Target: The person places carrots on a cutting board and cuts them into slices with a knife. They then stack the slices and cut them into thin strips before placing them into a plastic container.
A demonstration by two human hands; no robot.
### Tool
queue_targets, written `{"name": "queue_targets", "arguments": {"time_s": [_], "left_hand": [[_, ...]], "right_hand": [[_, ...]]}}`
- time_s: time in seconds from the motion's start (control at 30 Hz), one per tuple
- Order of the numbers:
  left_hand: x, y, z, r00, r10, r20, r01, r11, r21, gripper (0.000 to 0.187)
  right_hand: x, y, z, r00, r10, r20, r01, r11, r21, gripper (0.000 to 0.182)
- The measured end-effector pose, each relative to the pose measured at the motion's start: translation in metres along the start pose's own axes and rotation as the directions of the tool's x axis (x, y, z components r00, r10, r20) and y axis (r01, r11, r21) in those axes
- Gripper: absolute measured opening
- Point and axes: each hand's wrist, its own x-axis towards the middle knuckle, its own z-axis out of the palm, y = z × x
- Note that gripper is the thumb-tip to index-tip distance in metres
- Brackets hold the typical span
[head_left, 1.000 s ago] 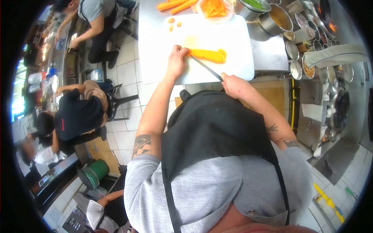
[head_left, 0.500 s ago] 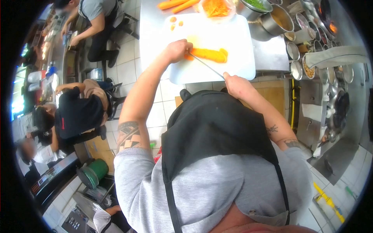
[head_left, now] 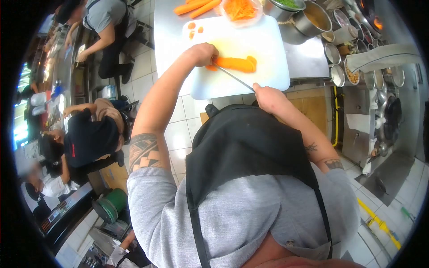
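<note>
On the white cutting board [head_left: 268,82] lies an orange row of carrot [head_left: 239,64], apparently in overlapping slices, with a wider piece at its right end. My left hand [head_left: 204,54] is closed with its fingertips down at the carrot's left end; what exactly they pinch is partly hidden. In my right hand [head_left: 270,99], at the board's front edge, is a knife [head_left: 237,79], its blade slanting up and left to the carrot beside my left fingers. A few small carrot pieces [head_left: 191,34] lie at the board's far left.
Whole carrots [head_left: 201,8] and a container of shredded carrot [head_left: 241,10] stand behind the board. Metal pots [head_left: 313,20] are at the back right, near a stove with a flame [head_left: 378,23]. Co-workers [head_left: 91,129] work at a counter on the left.
The view has shifted slightly. My hands, the knife and the carrot keep nearly the same places on the board. A co-worker at the upper left has moved their arms a little.
</note>
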Motion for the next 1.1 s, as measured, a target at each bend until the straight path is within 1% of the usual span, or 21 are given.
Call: {"name": "queue_targets", "arguments": {"time_s": [0.17,0.27,0.37,0.47,0.67,0.77,0.87,0.97,1.07,1.1], "left_hand": [[-0.001,-0.011,0.016,0.994,-0.019,-0.105,0.009,0.996,-0.088,0.019],[-0.016,-0.001,0.017,0.99,-0.037,-0.136,0.021,0.993,-0.115,0.022],[-0.015,0.0,0.019,0.99,-0.028,-0.139,0.017,0.997,-0.076,0.024],[-0.016,0.001,0.013,0.985,-0.028,-0.17,0.019,0.998,-0.052,0.02],[-0.008,-0.008,0.023,0.967,-0.05,-0.249,0.032,0.997,-0.075,0.031],[-0.005,-0.011,0.039,0.909,-0.093,-0.407,0.006,0.978,-0.21,0.027],[-0.026,-0.009,0.043,0.789,-0.206,-0.578,-0.041,0.922,-0.384,0.021],[-0.044,-0.015,0.083,0.711,-0.304,-0.634,-0.027,0.889,-0.457,0.018],[-0.048,-0.001,0.116,0.617,-0.315,-0.721,-0.073,0.89,-0.451,0.017],[-0.046,0.003,0.12,0.608,-0.347,-0.714,-0.082,0.867,-0.491,0.018]], "right_hand": [[0.001,-0.001,-0.003,1.0,0.006,0.027,-0.007,1.0,0.012,0.024],[0.001,0.0,-0.004,0.999,0.004,0.033,-0.004,1.0,0.016,0.024],[0.002,-0.001,-0.006,0.999,-0.003,0.033,0.003,1.0,0.003,0.023],[0.002,0.0,-0.004,1.0,-0.009,0.028,0.009,1.0,0.0,0.022],[0.0,-0.001,-0.002,1.0,-0.01,0.015,0.01,1.0,0.02,0.022],[0.001,0.0,0.001,1.0,-0.015,0.006,0.015,1.0,0.024,0.023],[0.001,0.0,0.001,1.0,-0.028,-0.008,0.029,0.999,0.04,0.023],[-0.004,0.001,-0.001,0.997,-0.048,-0.056,0.052,0.996,0.07,0.024],[-0.005,0.005,0.003,0.992,-0.083,-0.095,0.092,0.991,0.096,0.023],[-0.003,0.007,0.005,0.991,-0.091,-0.098,0.102,0.99,0.103,0.022]]}}
